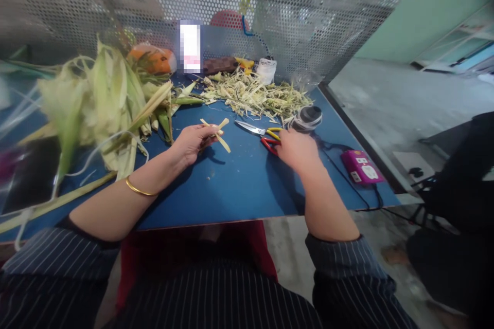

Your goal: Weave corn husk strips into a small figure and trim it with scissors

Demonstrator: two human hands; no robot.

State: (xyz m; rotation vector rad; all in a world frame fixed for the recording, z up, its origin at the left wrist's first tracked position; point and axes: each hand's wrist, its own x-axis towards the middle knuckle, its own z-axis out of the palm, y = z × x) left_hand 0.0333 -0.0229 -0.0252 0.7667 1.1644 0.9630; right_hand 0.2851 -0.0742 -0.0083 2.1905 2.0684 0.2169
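Observation:
Between the fingertips of my left hand [198, 141] are pale strips of corn husk [224, 145], their ends sticking out crosswise. My right hand [297, 149] is closed around the handles of a pair of scissors [252, 128], one handle yellow and one red. The blades point left over the blue table, apart from the husk strips. A dark spool wound with light thread [309, 119] stands just behind my right hand. Behind the scissors lies a heap of cut husk scraps [254, 95].
Large corn husks [100, 97] pile up on the left of the blue table [231, 190]. A purple box [362, 167] with cables sits at the right edge. A perforated metal panel [309, 25] closes off the back. An orange bundle [152, 59] rests behind the husks.

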